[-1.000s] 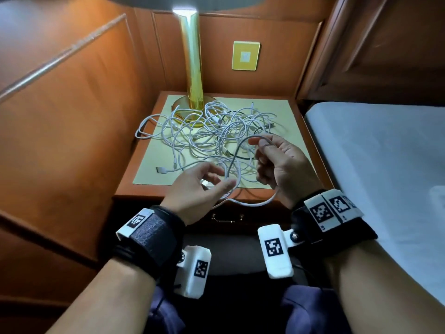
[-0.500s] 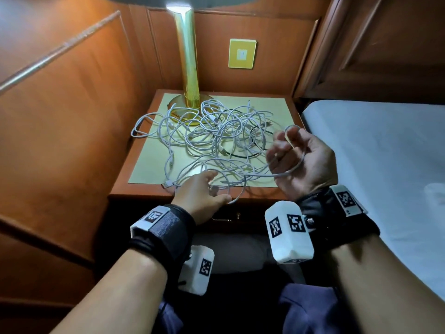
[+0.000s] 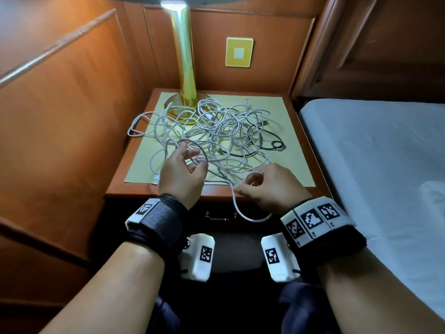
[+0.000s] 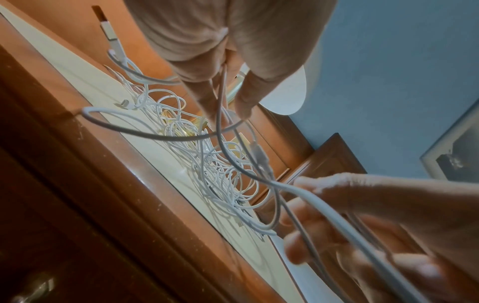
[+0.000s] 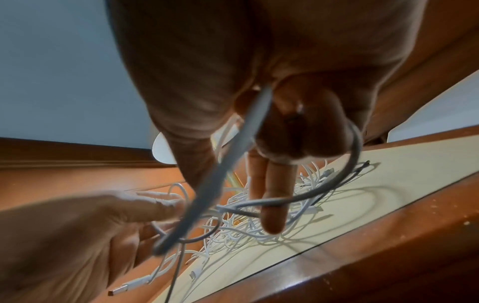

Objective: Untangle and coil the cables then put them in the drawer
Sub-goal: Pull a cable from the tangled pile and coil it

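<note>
white cables [image 3: 212, 131], tangled heap, one black strand

White cables [image 3: 212, 131] tangled on nightstand; drawer [image 3: 218, 216] shut.

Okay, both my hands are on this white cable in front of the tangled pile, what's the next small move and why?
Probably draw the white cable gently toward you with the right hand while the left hand lifts its loop off the tangled pile. The cable runs from your right-hand grip back into the pile, so it isn't free to coil, and the drawer is shut.
</note>
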### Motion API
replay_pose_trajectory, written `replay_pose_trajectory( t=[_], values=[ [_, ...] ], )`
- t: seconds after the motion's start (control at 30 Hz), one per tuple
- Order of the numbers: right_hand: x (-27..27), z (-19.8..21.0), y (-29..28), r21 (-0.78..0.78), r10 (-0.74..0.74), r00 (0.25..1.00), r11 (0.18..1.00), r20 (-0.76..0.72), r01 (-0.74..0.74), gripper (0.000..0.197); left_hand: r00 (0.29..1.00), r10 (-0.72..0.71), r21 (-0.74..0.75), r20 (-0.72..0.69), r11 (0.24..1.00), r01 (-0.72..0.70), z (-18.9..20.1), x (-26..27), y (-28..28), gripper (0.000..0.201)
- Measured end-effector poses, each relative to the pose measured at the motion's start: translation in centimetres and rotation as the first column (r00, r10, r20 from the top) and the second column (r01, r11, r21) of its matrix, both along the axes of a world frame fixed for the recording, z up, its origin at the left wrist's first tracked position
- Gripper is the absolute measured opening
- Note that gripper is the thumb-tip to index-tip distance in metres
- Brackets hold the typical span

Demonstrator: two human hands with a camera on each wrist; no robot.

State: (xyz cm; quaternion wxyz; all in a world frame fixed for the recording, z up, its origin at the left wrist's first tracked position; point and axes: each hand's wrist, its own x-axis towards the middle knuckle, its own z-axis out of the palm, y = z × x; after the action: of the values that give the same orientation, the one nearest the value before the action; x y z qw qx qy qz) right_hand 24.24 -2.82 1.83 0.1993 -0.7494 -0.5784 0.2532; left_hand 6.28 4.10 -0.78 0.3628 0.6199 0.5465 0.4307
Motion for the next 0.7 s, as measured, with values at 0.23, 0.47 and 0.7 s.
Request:
replay_pose_trajectory(
  t=[0.23, 0.47, 0.7],
  values=[
    [1.0, 0.3, 0.9, 0.322, -0.261, 0.944, 0.892, -0.201, 0.316, 0.046, 0.999, -0.004, 0.043, 0.053, 0.999, 0.002, -0.6, -1.0, 0.6, 0.045],
    [2.1, 0.3, 2.1, 0.225, -0.3, 0.612, 0.741, -0.732, 0.632, 0.028, 0.997, 0.047, 0.039, -0.055, 0.998, -0.045, -0.5, -1.2, 0.5, 0.037],
    [1.7, 1.2, 1.8, 0.241, -0.061, 0.454, 0.78, -0.889, 0.578, 0.019, 0.976, 0.011, -0.033, -0.217, 0.999, -0.019, -0.6, -1.0, 0.2, 0.039]
  ],
)
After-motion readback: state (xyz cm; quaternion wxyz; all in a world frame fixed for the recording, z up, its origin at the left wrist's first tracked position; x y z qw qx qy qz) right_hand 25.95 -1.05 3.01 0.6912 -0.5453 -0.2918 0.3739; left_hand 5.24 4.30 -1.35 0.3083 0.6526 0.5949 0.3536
